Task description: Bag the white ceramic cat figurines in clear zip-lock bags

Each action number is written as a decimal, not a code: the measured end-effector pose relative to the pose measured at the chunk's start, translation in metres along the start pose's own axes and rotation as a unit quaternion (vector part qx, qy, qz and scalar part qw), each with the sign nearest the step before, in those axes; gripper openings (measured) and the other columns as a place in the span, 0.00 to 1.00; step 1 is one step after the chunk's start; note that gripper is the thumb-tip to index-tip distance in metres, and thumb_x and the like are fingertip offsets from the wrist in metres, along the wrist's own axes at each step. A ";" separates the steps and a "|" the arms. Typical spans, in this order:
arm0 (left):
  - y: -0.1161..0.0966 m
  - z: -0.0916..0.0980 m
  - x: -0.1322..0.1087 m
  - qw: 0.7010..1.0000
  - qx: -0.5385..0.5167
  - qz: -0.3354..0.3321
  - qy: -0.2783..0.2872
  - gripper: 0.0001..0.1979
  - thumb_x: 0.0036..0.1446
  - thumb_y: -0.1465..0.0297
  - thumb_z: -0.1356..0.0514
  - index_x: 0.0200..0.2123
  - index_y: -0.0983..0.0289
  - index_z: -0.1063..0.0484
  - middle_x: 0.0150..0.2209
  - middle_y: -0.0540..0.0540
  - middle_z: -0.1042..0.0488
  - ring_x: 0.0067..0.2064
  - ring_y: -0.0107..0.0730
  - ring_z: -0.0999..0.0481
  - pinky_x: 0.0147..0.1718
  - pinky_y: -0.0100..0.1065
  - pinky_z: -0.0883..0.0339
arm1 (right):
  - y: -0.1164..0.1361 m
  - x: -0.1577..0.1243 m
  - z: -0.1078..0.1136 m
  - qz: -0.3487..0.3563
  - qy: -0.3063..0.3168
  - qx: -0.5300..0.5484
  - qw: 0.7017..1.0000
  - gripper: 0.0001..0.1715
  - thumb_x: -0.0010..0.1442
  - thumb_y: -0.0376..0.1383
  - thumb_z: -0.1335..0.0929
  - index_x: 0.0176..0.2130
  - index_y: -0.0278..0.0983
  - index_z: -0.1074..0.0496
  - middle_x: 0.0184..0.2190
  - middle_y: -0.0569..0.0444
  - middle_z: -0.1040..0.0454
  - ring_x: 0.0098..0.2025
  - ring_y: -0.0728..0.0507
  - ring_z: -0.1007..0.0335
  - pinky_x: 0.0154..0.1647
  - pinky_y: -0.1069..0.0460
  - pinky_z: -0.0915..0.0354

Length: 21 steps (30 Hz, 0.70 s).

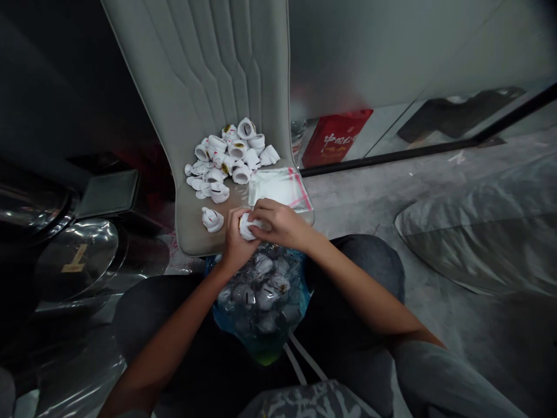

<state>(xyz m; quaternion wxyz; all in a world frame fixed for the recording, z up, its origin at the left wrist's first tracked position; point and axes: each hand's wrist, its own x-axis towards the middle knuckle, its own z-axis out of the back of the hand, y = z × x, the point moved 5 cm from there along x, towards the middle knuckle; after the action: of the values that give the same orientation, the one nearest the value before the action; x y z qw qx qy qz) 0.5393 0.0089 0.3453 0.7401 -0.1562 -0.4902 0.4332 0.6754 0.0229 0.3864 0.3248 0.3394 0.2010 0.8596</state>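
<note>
Over the front edge of a grey chair seat (191, 238), my left hand (236, 238) is closed around a small white figurine (247, 227). The fingers of my right hand (281, 222) close on the same figurine from the other side. Another white figurine (213, 220) lies on the seat just left of my hands. Behind it is a heap of white hollow figurines (237, 149), some with round openings or dark slots, and flat white pieces (201, 184). A stack of clear plastic bags (276, 188) with pinkish-red edges lies near my right hand.
Between my knees, a blue bag (221, 316) holds several figurines in clear plastic. Shiny round containers (78, 261) and a dark box (107, 194) stand at left. A red printed bag (335, 138) stands behind the chair, and a grey covered bulk (483, 226) lies at right.
</note>
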 end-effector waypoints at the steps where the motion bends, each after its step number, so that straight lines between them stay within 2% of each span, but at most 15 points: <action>1: 0.001 0.001 0.000 1.000 -0.004 0.002 -0.002 0.27 0.47 0.78 0.34 0.51 0.61 0.35 0.47 0.56 0.31 0.49 0.40 0.28 0.50 0.40 0.32 | -0.002 0.000 0.000 0.005 -0.017 0.034 0.999 0.07 0.66 0.36 0.33 0.42 0.34 0.27 0.40 0.47 0.30 0.44 0.42 0.31 0.45 0.49 0.34; 6: -0.002 0.007 0.002 1.000 -0.019 0.012 -0.018 0.25 0.47 0.78 0.35 0.49 0.61 0.34 0.46 0.55 0.31 0.48 0.38 0.28 0.50 0.39 0.32 | -0.014 -0.003 -0.012 0.016 -0.091 0.176 0.980 0.09 0.64 0.40 0.30 0.42 0.38 0.25 0.41 0.50 0.32 0.44 0.44 0.31 0.48 0.48 0.32; 10: -0.006 0.013 0.003 1.000 -0.007 0.000 -0.030 0.23 0.48 0.77 0.35 0.48 0.61 0.34 0.46 0.55 0.32 0.48 0.38 0.29 0.49 0.39 0.32 | -0.018 -0.010 -0.030 -0.012 -0.197 0.234 0.952 0.10 0.64 0.43 0.30 0.40 0.40 0.23 0.38 0.51 0.32 0.43 0.44 0.32 0.47 0.47 0.32; 12: -0.005 0.014 0.003 0.999 0.006 0.003 -0.035 0.22 0.49 0.77 0.36 0.48 0.61 0.34 0.45 0.55 0.32 0.48 0.38 0.29 0.48 0.38 0.32 | -0.018 -0.014 -0.040 -0.035 -0.229 0.255 0.939 0.11 0.64 0.44 0.30 0.40 0.40 0.22 0.38 0.51 0.32 0.42 0.44 0.32 0.46 0.46 0.32; 19: 0.004 0.016 0.002 0.997 0.041 0.030 -0.058 0.21 0.47 0.76 0.37 0.46 0.61 0.34 0.44 0.55 0.31 0.46 0.38 0.29 0.47 0.39 0.32 | -0.020 -0.017 -0.069 -0.168 -0.257 0.331 0.892 0.12 0.59 0.46 0.27 0.38 0.40 0.20 0.42 0.50 0.30 0.44 0.44 0.31 0.44 0.48 0.31; 21: 0.004 0.017 0.001 0.996 0.044 0.030 -0.065 0.20 0.47 0.76 0.37 0.45 0.61 0.34 0.44 0.55 0.31 0.46 0.38 0.29 0.47 0.39 0.32 | -0.022 -0.018 -0.075 -0.205 -0.266 0.343 0.878 0.12 0.58 0.45 0.26 0.38 0.40 0.20 0.42 0.50 0.29 0.46 0.44 0.30 0.46 0.48 0.31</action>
<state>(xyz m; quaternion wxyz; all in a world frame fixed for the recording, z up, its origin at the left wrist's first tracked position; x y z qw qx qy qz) 0.5224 0.0091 0.3513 0.6992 -0.1093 -0.5129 0.4859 0.6404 0.0165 0.3143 0.3981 0.5963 0.4542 0.5289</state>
